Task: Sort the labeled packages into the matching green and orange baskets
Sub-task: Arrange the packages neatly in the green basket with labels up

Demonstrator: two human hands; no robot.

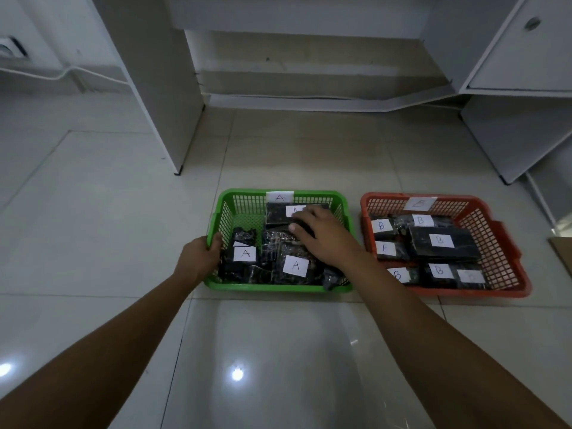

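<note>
While my left hand (202, 253) grips the left rim of the green basket (280, 287), fingers curled over the edge, my guess is that it is there to keep the basket from sliding on the glossy tiled floor (93, 227). My right hand (318, 235) reaches into that same basket, palm down over the dark packages, with the fingers bent over a black package (301, 228) toward the basket's far side. Whether those fingers truly grip it or merely press it flat I cannot tell, since the hand covers most of it. Just beyond my fingertips lies another package with a partly hidden A label (294, 210), and nearer me inside the basket two more A labels face up, one near the left wall (245, 254) and one toward the front (295, 265). A paper tag marked A (279, 197) sits on the basket's far rim, which is why these parcels belong here.

Immediately right of the green basket stands the orange basket (507, 261), tagged B (418, 203) on its far rim and filled with packages showing B labels (440, 240). No loose packages lie on the floor around the green basket, so I judge the sorting nearly done, with my right hand settling a last parcel among the others.
</note>
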